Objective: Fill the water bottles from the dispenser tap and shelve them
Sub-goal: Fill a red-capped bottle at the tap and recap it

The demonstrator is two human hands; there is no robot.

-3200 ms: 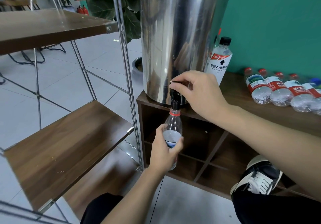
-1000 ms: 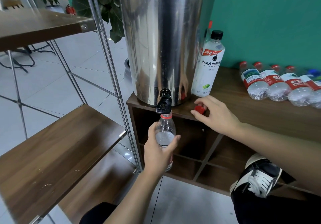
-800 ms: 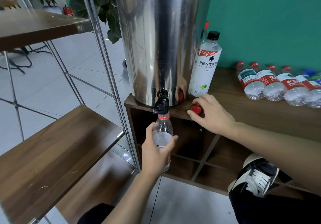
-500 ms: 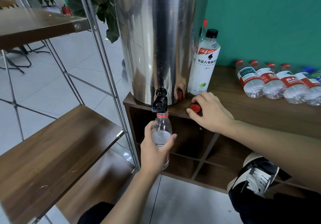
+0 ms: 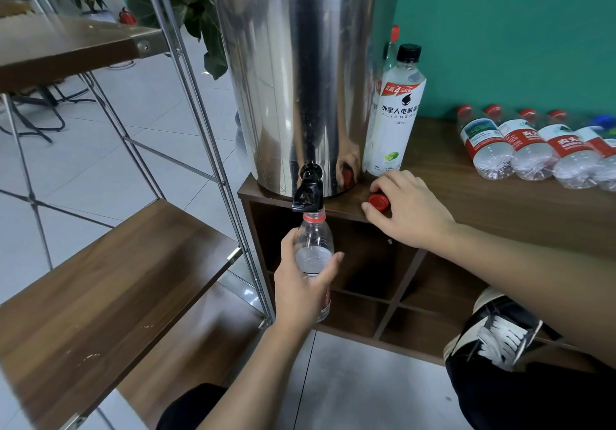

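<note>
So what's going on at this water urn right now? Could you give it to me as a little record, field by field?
left hand: grips the open bottle upright, mouth just under the black tap
right hand: fingers round the red cap on the cabinet top
dispenser: steel urn on the cabinet
waiting bottles: capped, lying on their sides
shelf: no bottles in view

Uncapped bottle (image 5: 313,246) in left hand (image 5: 301,291) under tap (image 5: 308,189); right hand (image 5: 408,211) on red cap (image 5: 379,202).

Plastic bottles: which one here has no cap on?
The clear plastic bottle held by the left hand under the black tap; its neck is open, the others are capped.
</note>
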